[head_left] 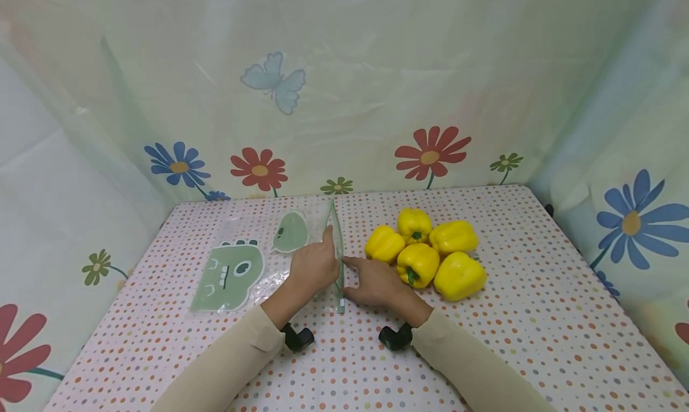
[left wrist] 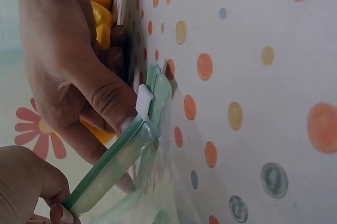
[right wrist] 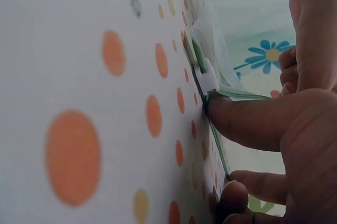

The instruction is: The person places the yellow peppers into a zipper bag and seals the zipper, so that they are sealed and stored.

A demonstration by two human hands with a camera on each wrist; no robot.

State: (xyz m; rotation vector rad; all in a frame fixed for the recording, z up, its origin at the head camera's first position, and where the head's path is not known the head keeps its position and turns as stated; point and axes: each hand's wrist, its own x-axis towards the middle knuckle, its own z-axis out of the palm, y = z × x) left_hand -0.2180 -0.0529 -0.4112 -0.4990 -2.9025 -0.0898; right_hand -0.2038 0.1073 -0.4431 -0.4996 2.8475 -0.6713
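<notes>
A clear slider zip bag [head_left: 228, 280] with green dinosaur prints lies flat on the dotted table, its green-edged mouth parted and facing right. My left hand [head_left: 314, 265] pinches the near lip of that mouth between thumb and finger, lifting it a little in the left wrist view. Across from it, my right hand [head_left: 377, 283] touches the other lip with thumb and index finger spread apart along the strip. The white slider [left wrist: 143, 101] sits at the mouth's near end, right by the right thumb [right wrist: 247, 121]. Several yellow bell peppers [head_left: 454, 237] sit just beyond the right hand.
The table [head_left: 538, 316] has a white cloth with coloured dots. A flower-printed curtain [head_left: 344, 101] rises behind it and along both sides. Black wrist camera mounts [head_left: 395, 337] show under both forearms.
</notes>
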